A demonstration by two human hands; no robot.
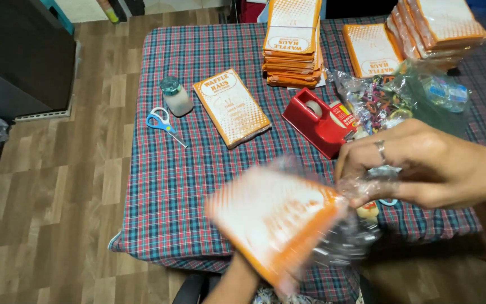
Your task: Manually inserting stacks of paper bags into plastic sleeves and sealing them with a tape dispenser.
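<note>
My left hand [237,277] comes up from the bottom edge and holds a blurred orange and white flat packet [274,217] from below. My right hand [423,166], with a ring on one finger, pinches crinkled clear plastic wrap [361,188] at the packet's right end. Both are above the near edge of the plaid-covered table [170,186]. The left hand's fingers are mostly hidden behind the packet.
On the table lie blue-handled scissors [161,121], a small glue bottle [175,97], one orange packet [232,107], a red tape dispenser [319,121], a clear bag of coloured bits [381,101], and stacks of orange packets [293,45] at the back. Wooden floor lies at the left.
</note>
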